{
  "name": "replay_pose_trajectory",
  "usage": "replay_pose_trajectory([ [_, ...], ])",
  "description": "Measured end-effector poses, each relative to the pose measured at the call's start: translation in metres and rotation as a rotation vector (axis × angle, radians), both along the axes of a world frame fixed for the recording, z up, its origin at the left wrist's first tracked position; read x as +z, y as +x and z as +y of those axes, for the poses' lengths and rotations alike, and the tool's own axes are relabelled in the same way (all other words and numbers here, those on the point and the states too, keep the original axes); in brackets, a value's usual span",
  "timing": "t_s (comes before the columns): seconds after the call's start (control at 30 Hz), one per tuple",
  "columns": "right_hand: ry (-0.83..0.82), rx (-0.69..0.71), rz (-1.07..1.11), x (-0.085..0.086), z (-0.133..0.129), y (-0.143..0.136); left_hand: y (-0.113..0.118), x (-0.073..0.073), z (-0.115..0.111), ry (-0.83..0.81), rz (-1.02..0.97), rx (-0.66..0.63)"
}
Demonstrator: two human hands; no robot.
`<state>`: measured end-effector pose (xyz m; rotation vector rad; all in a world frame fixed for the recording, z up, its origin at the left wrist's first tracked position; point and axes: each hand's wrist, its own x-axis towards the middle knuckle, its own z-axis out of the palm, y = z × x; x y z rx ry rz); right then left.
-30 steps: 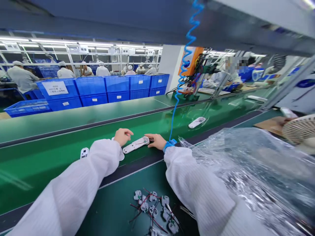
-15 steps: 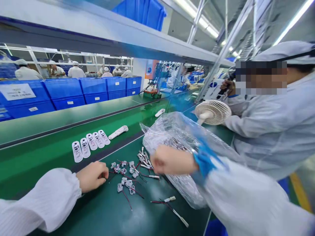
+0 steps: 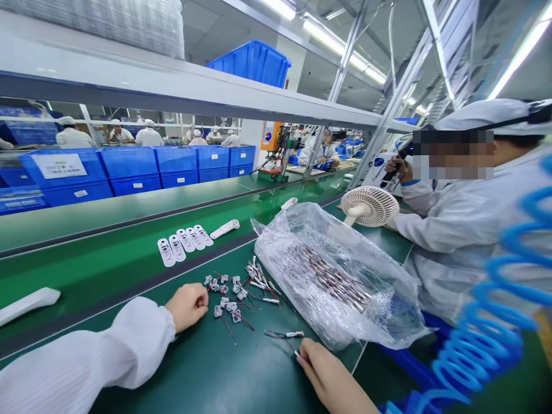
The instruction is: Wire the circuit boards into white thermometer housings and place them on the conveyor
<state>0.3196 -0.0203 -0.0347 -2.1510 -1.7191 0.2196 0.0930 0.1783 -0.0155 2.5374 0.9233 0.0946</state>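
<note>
My left hand [image 3: 188, 307] rests on the green table with its fingers curled in. Whatever it may hold is hidden. Just right of it lies a loose group of small clear-white plastic parts [image 3: 228, 308] with thin red and black wires. My right hand [image 3: 321, 371] is near the front, thumb and fingers closed on a wired lead [image 3: 296, 353] with a pale metallic end. Another such lead [image 3: 294, 334] lies just above those fingertips. More leads with silvery ends [image 3: 256, 273] are piled beside the clear plastic bag [image 3: 280, 253], which holds many of the same kind.
White oval pieces [image 3: 176, 248] lie in a row on the green belt [image 3: 107, 261], near white handle-like parts [image 3: 225, 229]. A small fan [image 3: 371, 206] stands behind the bag. At right are a co-worker's sleeve [image 3: 457, 207] and a coiled blue hose [image 3: 474, 322]. A shelf [image 3: 194, 86] crosses overhead.
My right hand has come down toward me, from beside the piled leads to the separate leads near the front. My left hand stays curled beside the plastic parts. The view has shifted left.
</note>
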Motion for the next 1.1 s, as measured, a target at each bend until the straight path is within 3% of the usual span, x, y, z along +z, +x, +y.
replay_pose_trajectory([
  [0.1, -0.113, 0.067, 0.332, 0.012, 0.005, -0.01, 0.015, -0.005, -0.012, 0.002, -0.022, 0.012],
  [0.2, -0.166, 0.015, 0.79, 0.023, 0.012, -0.027, 0.026, -0.012, -0.015, -0.024, -0.015, 0.052],
  [0.27, -0.14, -0.034, 0.973, 0.028, 0.018, -0.04, 0.028, -0.015, -0.013, -0.066, -0.025, 0.055],
  [0.4, -0.095, -0.008, 1.134, 0.033, 0.029, -0.062, 0.015, -0.016, -0.01, -0.166, -0.112, 0.043],
  [0.5, -0.074, 0.064, 1.216, 0.027, 0.038, -0.079, -0.001, -0.014, -0.014, -0.222, -0.211, 0.076],
  [0.67, -0.005, 0.065, 1.4, 0.012, 0.052, -0.119, -0.02, 0.012, -0.035, -0.257, -0.364, 0.166],
  [0.87, -0.035, 0.171, 1.736, 0.025, 0.049, -0.16, -0.04, 0.058, -0.072, -0.152, -0.434, 0.148],
  [0.97, 0.031, 0.213, 1.97, 0.035, 0.045, -0.172, -0.051, 0.065, -0.084, 0.035, -0.456, 0.094],
  [1.1, 0.011, 0.191, 2.031, 0.043, 0.042, -0.183, -0.064, 0.064, -0.094, 0.319, -0.577, -0.043],
])
